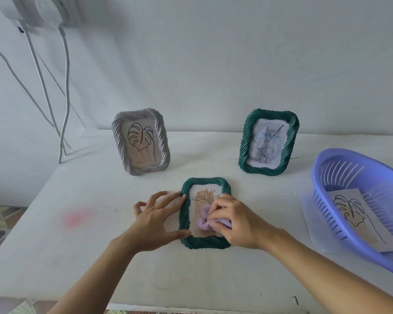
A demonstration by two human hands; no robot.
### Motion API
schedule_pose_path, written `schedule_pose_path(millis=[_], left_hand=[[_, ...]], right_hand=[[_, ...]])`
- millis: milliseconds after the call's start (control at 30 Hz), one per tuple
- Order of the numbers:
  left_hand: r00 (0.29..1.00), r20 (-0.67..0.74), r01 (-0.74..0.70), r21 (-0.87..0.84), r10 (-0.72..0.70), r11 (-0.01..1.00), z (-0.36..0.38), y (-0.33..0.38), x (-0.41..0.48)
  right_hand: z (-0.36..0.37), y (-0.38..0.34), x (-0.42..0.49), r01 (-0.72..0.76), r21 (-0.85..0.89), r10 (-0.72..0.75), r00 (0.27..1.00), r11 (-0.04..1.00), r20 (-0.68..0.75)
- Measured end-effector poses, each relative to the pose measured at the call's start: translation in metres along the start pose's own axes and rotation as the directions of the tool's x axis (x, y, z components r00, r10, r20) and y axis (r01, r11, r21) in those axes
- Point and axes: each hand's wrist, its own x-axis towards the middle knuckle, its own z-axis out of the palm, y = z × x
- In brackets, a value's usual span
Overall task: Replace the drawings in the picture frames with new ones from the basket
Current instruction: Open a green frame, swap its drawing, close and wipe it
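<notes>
Flat frame: a green rope-edged frame [203, 243] lay face up on the white table [77, 257], at the front centre, nearest the person.
Its drawing: a line sketch of a spiky plant [205, 196] sat behind the glass; its lower half was hidden by the cloth and the right hand.
Left hand: the left hand [153, 219] lay flat on the table beside the frame, fingers spread and straight. The thumb tip and one fingertip touched the frame's left edge, and nothing was grasped.
Right hand: the right hand [238, 225] rested over the frame's right half, its fingers bent and bunched around a lilac cloth [203, 219], which it pressed on the glass.
Grey frame: a pale grey frame [122, 148] stood upright at the back left, holding a monstera-leaf drawing [141, 141].
Second green frame: another green frame [245, 148] stood upright at the back right, holding a faint cat picture [269, 141].
Basket: a purple slotted basket [315, 177] sat at the table's right edge, well apart from the flat frame. A leaf drawing [354, 214] lay flat inside it.
Surroundings: white cables [66, 87] hung down the wall at the left. A faint pink stain [74, 218] marked the table left of the left hand.
</notes>
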Motion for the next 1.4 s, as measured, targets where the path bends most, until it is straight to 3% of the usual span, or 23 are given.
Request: schedule_pose_path(millis=[100, 233, 333, 400, 467, 567, 633, 767, 967, 1167, 1400], left_hand=[[1.0, 0.02, 0.005, -0.011, -0.005, 1.0, -0.005, 0.002, 0.0], [0.999, -0.004, 0.041, -0.122, -0.042, 0.992, -0.021, 0.017, -0.004], [0.99, -0.109, 0.044, -0.334, -0.086, 0.941, -0.033, 0.046, -0.003], [0.986, -0.115, 0.024, -0.623, -0.122, 0.782, -0.039, 0.072, -0.003], [0.993, -0.028, 0.038, -0.84, -0.113, 0.541, -0.044, 0.101, -0.007], [0.993, 0.017, 0.054, -0.949, -0.12, 0.31, -0.04, 0.128, -0.008], [0.984, 0.001, 0.041, -0.974, -0.176, 0.222, -0.038, 0.132, -0.005], [0.964, -0.075, -0.038, -0.988, -0.253, 0.147, -0.037, 0.119, 0.001], [0.953, -0.076, -0.03, -0.987, -0.294, 0.159, -0.05, 0.077, -0.003], [0.913, -0.088, -0.031, -0.989, -0.398, 0.148, -0.07, 0.02, -0.02], [0.899, -0.069, 0.108, -0.922, -0.433, 0.371, -0.062, -0.049, -0.027]], right_hand=[[-0.01, 0.005, -0.005, -0.108, 0.077, 0.12, 0.977, 0.991, -0.175], [-0.018, 0.007, -0.006, -0.207, 0.304, 0.308, 0.89, 0.93, -0.335], [-0.016, 0.002, -0.005, -0.192, 0.345, 0.337, 0.837, 0.919, -0.432], [-0.013, -0.001, -0.004, -0.179, 0.284, 0.305, 0.811, 0.942, -0.5], [-0.01, -0.007, -0.002, -0.18, 0.244, 0.286, 0.799, 0.953, -0.529], [-0.007, -0.021, 0.001, -0.165, 0.241, 0.27, 0.809, 0.957, -0.522], [-0.007, -0.029, 0.001, -0.141, 0.233, 0.242, 0.835, 0.962, -0.494], [-0.013, -0.031, -0.003, -0.065, 0.245, 0.16, 0.905, 0.967, -0.394], [-0.012, -0.016, 0.003, -0.117, 0.021, 0.116, 0.923, 0.993, -0.368], [0.008, 0.015, 0.01, -0.364, -0.103, 0.307, 0.882, 0.926, -0.359], [0.036, 0.02, 0.014, -0.488, -0.178, 0.415, 0.848, 0.855, -0.331]])
